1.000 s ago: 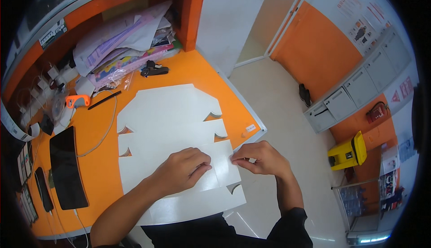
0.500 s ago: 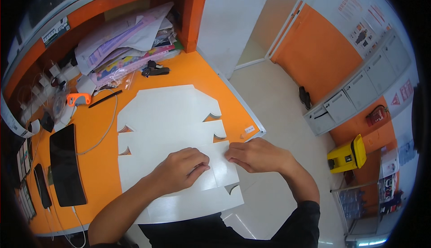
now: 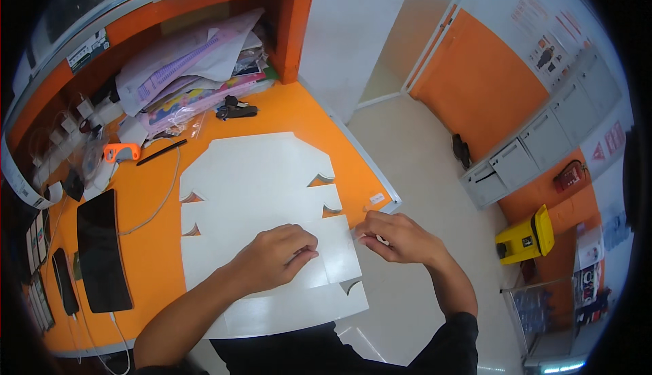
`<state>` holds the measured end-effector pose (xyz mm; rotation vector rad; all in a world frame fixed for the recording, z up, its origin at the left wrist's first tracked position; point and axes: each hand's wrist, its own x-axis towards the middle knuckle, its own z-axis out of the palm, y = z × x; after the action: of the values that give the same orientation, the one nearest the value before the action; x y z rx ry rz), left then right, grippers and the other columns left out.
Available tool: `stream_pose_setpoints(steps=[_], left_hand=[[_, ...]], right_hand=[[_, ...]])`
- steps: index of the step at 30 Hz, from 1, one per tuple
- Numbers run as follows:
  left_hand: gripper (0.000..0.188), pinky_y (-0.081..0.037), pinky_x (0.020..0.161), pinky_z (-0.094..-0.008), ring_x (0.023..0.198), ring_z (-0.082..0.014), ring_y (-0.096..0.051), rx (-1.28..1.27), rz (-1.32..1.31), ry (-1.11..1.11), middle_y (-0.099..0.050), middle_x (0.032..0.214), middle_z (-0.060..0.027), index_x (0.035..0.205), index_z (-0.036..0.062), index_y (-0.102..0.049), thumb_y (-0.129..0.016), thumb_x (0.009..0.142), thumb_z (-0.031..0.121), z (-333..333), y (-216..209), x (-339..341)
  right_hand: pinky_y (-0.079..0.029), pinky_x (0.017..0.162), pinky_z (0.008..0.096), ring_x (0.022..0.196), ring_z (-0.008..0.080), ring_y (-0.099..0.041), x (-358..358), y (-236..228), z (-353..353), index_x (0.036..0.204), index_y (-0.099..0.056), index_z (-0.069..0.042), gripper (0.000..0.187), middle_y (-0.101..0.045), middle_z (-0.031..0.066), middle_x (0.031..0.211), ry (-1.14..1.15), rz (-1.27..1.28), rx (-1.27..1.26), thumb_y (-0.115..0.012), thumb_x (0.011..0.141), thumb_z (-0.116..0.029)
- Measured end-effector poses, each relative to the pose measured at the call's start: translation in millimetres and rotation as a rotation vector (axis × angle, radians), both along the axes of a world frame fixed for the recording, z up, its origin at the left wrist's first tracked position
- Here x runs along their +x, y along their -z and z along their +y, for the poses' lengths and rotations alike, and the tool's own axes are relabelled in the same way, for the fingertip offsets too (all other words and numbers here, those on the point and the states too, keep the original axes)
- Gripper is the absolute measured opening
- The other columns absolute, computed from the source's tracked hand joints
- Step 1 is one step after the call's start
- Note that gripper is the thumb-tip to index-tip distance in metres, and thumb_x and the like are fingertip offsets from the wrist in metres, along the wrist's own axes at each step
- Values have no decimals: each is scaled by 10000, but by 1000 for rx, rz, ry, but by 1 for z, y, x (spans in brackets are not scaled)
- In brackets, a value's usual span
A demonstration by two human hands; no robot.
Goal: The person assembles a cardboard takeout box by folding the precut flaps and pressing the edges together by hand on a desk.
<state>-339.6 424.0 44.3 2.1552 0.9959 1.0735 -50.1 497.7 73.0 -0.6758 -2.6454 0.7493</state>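
A flat white cut-out cardboard sheet (image 3: 265, 171) with notched edges lies on the orange desk, its near end overhanging toward my lap. My left hand (image 3: 280, 256) rests on its near middle part, the fingers curled and the thumb against them; whether anything is inside is hidden. Just off the sheet's right edge, my right hand (image 3: 394, 237) is closed in a pinch. A thin pale sliver shows at its fingertips beside the cardboard edge, too small to name.
On the left of the orange desk (image 3: 156, 239) lie a black tablet (image 3: 102, 249), a phone (image 3: 65, 281), a black pen (image 3: 161, 152) and an orange-and-white gadget (image 3: 122, 152). Plastic bags (image 3: 183, 69) fill the shelf behind. A yellow bin (image 3: 526, 237) stands on the floor at right.
My right hand has moved a little to the right, away from the cardboard edge, still pinching. My left hand stays in place on the sheet.
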Motion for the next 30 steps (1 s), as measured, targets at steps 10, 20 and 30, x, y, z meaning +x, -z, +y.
stream_pose_setpoints(steps=[10,20,30], left_hand=[[82,-553,737,-379,820,-300,-672,-95,34,-15,-681,891,-110,933,34,-674,-738,905,76,-2,0,-1],[75,-548,752,-387,843,-305,-669,-120,55,-23,-686,917,-105,923,39,-679,-738,907,83,-3,-1,-1],[75,-559,737,-377,795,-290,-651,59,58,-8,-663,863,-116,933,19,-655,-714,913,59,-1,1,1]], right_hand=[[-549,707,373,811,244,-681,-15,-14,8,979,-735,-81,113,-692,50,942,-115,-128,132,-760,900,-157],[-546,608,363,641,281,-647,-28,-21,3,1019,-624,12,156,-649,143,1018,-278,-426,407,-628,878,-55],[-548,603,404,646,324,-647,-13,0,-4,1027,-536,5,179,-576,165,957,-185,-361,207,-658,909,-52]])
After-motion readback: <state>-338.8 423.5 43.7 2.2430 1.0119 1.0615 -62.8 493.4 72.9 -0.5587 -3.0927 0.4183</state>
